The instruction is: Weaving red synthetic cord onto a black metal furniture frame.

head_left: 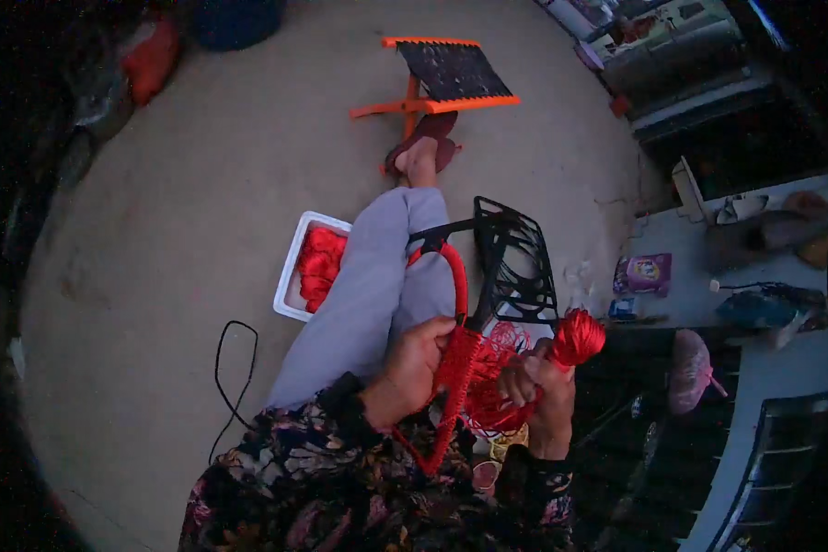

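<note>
Over my lap lies a black plastic openwork frame, partly wrapped and netted with red cord. My left hand is closed on the red-wrapped edge of this frame, thumb on top. A curved bar, also wound in red, arches above that hand. Right of the netting, my right hand is closed around red cord, and a shiny skein of red cord sticks out above its fingers. Loose red strands run between the netting and my right hand. What lies beneath the netting is mostly hidden.
A white foam box with red cord skeins stands left of my legs. My foot, in a dark red slipper, rests by an orange-framed folding stool. A black cord loop lies at left; a purple packet sits at right.
</note>
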Available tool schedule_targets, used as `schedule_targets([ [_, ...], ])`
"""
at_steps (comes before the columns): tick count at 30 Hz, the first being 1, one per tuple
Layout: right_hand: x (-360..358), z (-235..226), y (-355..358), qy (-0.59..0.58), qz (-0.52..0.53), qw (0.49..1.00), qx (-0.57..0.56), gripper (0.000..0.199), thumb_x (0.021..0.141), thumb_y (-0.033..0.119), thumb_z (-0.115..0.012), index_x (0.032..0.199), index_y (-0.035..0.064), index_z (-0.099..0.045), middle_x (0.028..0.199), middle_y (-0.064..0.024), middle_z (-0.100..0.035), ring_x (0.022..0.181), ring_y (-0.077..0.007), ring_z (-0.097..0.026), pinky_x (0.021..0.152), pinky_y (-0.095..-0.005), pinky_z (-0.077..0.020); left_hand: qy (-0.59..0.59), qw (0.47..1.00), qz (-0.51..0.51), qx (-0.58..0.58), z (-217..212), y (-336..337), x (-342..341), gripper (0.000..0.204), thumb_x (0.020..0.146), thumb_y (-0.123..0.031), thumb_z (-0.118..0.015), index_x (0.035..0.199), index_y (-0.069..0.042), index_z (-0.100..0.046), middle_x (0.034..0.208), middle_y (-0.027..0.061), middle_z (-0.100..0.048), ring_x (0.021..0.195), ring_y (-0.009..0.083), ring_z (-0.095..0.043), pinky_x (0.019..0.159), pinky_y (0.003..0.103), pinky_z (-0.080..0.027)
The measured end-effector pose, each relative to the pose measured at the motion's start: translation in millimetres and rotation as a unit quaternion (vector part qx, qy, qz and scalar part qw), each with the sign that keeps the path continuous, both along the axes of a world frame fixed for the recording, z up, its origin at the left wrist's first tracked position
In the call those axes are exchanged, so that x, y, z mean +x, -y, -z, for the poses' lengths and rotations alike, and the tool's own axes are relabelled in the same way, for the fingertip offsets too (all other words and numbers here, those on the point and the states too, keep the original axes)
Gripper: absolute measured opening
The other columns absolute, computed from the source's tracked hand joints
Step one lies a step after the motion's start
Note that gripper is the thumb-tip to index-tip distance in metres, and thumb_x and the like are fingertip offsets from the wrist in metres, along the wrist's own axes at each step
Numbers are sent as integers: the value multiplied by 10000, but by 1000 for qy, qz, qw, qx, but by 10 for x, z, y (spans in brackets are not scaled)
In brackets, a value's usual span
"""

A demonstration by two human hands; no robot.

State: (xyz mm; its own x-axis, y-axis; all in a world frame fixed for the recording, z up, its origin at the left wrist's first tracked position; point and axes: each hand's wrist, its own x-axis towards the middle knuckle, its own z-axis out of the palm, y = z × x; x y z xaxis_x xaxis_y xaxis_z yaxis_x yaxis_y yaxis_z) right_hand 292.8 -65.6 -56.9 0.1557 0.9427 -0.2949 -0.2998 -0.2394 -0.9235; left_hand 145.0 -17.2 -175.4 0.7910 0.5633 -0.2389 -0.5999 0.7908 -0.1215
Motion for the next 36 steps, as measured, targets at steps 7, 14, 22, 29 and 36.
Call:
schedule_targets([
  [7, -212, -77, -197, 152, 89, 984, 20, 149, 799, 153, -581, 776, 89, -448, 629, -49, -460, 521, -167, -484, 501, -309, -433, -7, 1000, -8, 0, -20, -2, 20, 228, 888, -249, -524, 1017, -71, -585, 939, 71, -663, 848, 184, -627, 782, 321, -473],
  [14, -184, 79, -316, -8, 35, 994, 105, 166, 788, 151, -586, 731, 88, -443, 597, -34, -430, 535, -174, -483, 478, -277, -412, -23, 1000, 8, 0, -96, -22, 32, 229, 878, -230, -528, 1023, -64, -589, 939, 70, -661, 823, 182, -627, 747, 315, -486],
  [22, -360, -176, -344, 161, 31, 986, 29, 194, 806, 143, -563, 706, 104, -401, 516, 17, -321, 450, -136, -408, 422, -262, -338, -89, 995, -31, -21, -89, 41, 69, 263, 852, -267, -515, 965, -45, -599, 864, 76, -667, 757, 179, -629, 680, 307, -498],
  [29, -107, -94, -367, 75, 19, 997, 20, 125, 836, 128, -554, 790, 62, -458, 596, -36, -499, 505, -149, -506, 469, -265, -400, -88, 996, -5, -7, -69, -11, 4, 257, 856, -281, -515, 933, -50, -597, 814, 66, -646, 723, 190, -618, 646, 323, -506],
  [36, 221, -100, -270, 255, 30, 966, 9, 128, 807, 126, -633, 809, 33, -546, 649, -70, -607, 554, -148, -577, 523, -275, -457, -228, 969, -57, 71, -46, -31, -79, 190, 865, -205, -542, 966, -48, -583, 833, 66, -624, 737, 194, -603, 584, 374, -510],
])
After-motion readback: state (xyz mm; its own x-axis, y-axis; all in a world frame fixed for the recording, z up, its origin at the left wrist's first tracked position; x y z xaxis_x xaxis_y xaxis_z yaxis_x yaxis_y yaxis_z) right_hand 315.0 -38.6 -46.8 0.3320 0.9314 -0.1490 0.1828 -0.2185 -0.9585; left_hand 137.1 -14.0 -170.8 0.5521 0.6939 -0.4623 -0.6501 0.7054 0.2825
